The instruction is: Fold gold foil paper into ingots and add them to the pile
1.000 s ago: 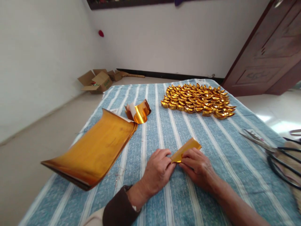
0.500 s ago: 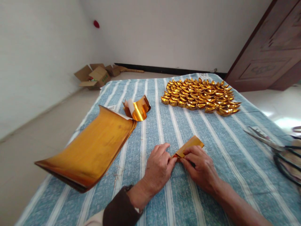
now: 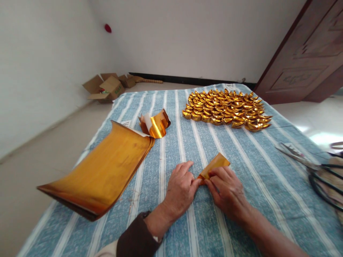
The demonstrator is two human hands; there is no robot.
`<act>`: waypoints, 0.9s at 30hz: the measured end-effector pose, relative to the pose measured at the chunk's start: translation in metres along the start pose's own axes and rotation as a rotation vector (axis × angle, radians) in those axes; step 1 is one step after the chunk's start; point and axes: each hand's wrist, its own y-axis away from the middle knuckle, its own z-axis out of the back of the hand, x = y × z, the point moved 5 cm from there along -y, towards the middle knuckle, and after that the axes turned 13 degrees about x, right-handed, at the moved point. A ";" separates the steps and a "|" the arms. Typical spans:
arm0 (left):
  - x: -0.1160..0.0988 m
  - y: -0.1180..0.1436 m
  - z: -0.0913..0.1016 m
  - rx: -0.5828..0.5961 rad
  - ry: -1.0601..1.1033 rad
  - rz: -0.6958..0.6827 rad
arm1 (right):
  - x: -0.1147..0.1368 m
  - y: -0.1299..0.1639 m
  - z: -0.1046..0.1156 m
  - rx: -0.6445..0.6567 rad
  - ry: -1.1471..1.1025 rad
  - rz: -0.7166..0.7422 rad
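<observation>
A small folded piece of gold foil paper (image 3: 217,161) lies on the striped cloth between my hands. The fingers of my right hand (image 3: 227,187) are bent over its right side, with the thumb at its near edge. My left hand (image 3: 180,185) pinches the paper's near left corner with the thumb tip against the index finger. Part of the fold is hidden under the fingers. To the left rests a stack of large gold foil sheets (image 3: 102,167), its corners curling up. Curled gold strips (image 3: 158,125) stand beyond that stack.
Rows of folded gold paper ingots (image 3: 225,109) sit at the far right of the blue-and-white striped cloth (image 3: 171,157). Black-handled scissors (image 3: 312,165) lie near the right edge. Open cardboard boxes (image 3: 105,89) are on the floor by the wall, and a brown door (image 3: 302,60) stands right.
The right fingers and thumb have shifted slightly over the paper's near edge. The left hand keeps its place at the corner. The whole view has moved a little.
</observation>
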 end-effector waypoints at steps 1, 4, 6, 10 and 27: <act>0.000 0.000 0.000 0.003 0.000 -0.009 | 0.001 0.001 0.001 0.004 0.016 -0.004; -0.001 0.001 -0.001 0.011 0.006 -0.037 | 0.001 0.004 0.001 0.025 0.016 -0.032; -0.002 0.002 -0.001 0.020 0.011 -0.048 | -0.001 0.007 0.000 0.044 -0.017 -0.064; -0.001 0.002 -0.002 0.048 0.012 -0.049 | -0.009 0.011 -0.001 0.096 -0.104 -0.127; 0.000 0.000 -0.005 0.067 -0.012 -0.026 | -0.003 0.010 -0.003 0.117 0.051 -0.089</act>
